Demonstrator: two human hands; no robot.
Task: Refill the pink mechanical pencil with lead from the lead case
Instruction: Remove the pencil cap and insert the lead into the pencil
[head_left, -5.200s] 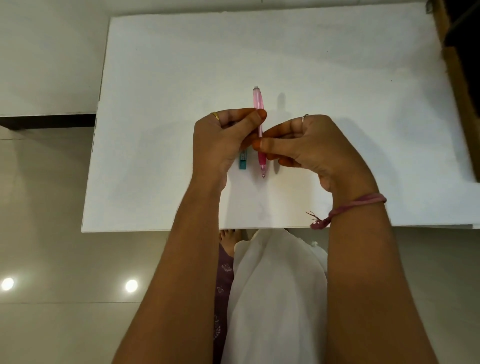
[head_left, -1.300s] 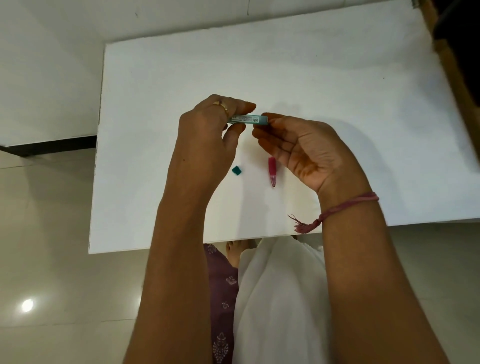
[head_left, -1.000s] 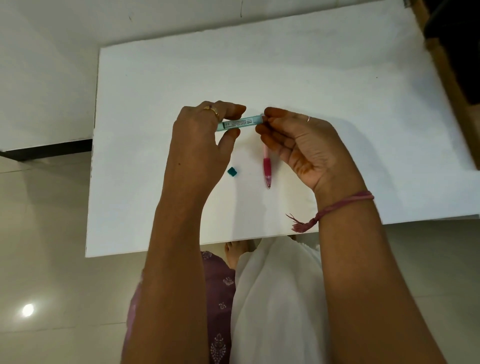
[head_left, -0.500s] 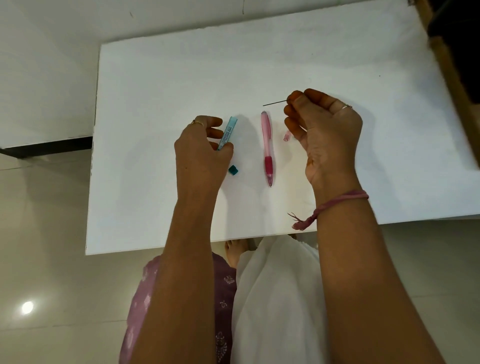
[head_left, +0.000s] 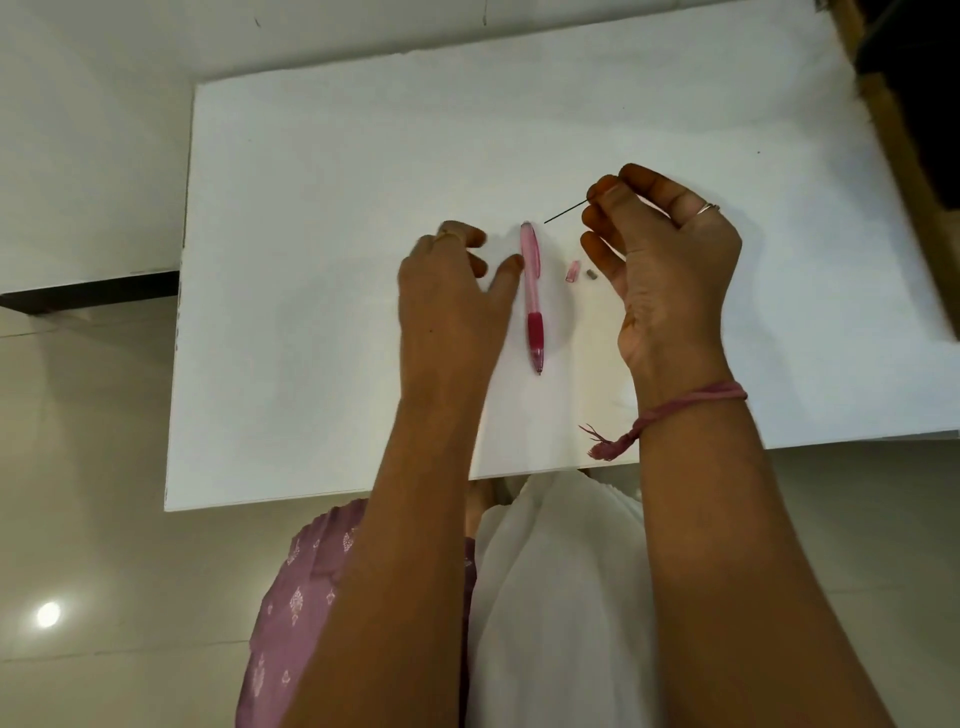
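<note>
The pink mechanical pencil (head_left: 532, 291) lies on the white table (head_left: 311, 234), tip pointing toward me, with no cap on its far end. My right hand (head_left: 670, 260) pinches a thin dark lead (head_left: 563, 212) between thumb and forefinger, held just above and right of the pencil's far end. My left hand (head_left: 452, 306) hovers just left of the pencil with fingers spread and blurred, its thumb tip close to the barrel. The lead case is not in sight; my left hand covers the spot where it lay.
A small pink cap (head_left: 572, 270) and a tiny grey eraser (head_left: 590, 274) lie on the table right of the pencil. A wooden frame (head_left: 883, 130) borders the table's right side. The table's near edge is at my wrists.
My left hand let go of the lead case and shifted right toward the pencil. My right hand, still pinching the lead, stayed beside the pencil's far end.
</note>
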